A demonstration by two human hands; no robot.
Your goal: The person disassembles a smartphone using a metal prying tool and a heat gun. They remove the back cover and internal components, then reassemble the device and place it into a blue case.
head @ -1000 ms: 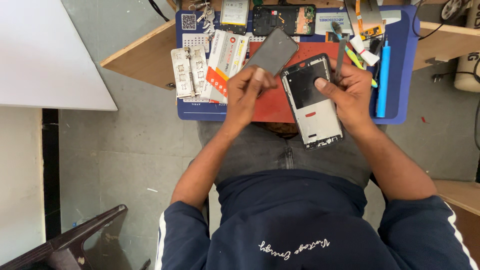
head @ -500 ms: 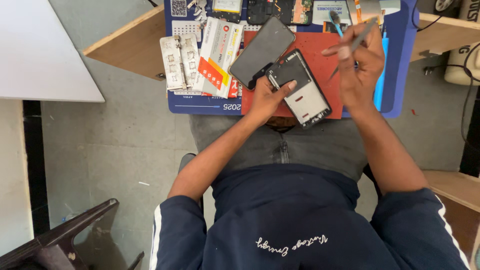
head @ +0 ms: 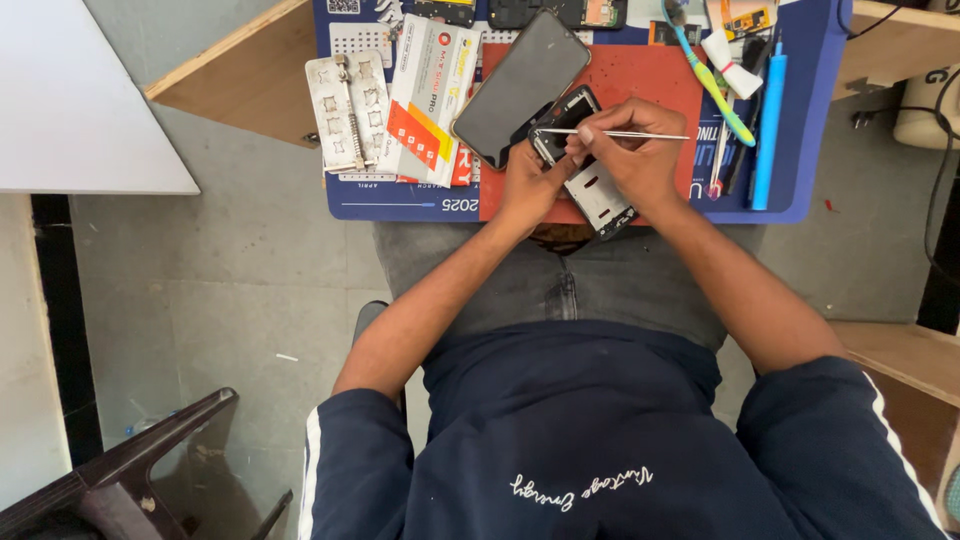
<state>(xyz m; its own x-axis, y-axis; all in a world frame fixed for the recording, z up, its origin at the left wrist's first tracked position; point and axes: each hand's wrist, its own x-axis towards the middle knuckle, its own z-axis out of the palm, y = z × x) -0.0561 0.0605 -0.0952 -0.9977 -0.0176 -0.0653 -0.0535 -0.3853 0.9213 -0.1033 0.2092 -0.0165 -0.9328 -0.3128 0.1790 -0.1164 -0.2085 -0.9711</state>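
- Grey tiled floor (head: 250,300), scuffed, small white scraps scattered.
- Wooden workbench (head: 235,75) at top; places below given from it.
- White panel (head: 70,100) left of bench.
- Dark chair (head: 130,470) well below, lower-left corner.
- Wooden shelf (head: 900,350) below-right.

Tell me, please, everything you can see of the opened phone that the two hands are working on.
The opened phone is a slim rectangular body with its back off, lying tilted over the red mat at the bench's near edge. Its upper part shows dark inner parts, its lower part a pale grey plate. The left hand steadies its left side; the right hand covers its middle and holds thin metal tweezers pointing at the upper end. A dark screen panel lies beside it, at its upper left.
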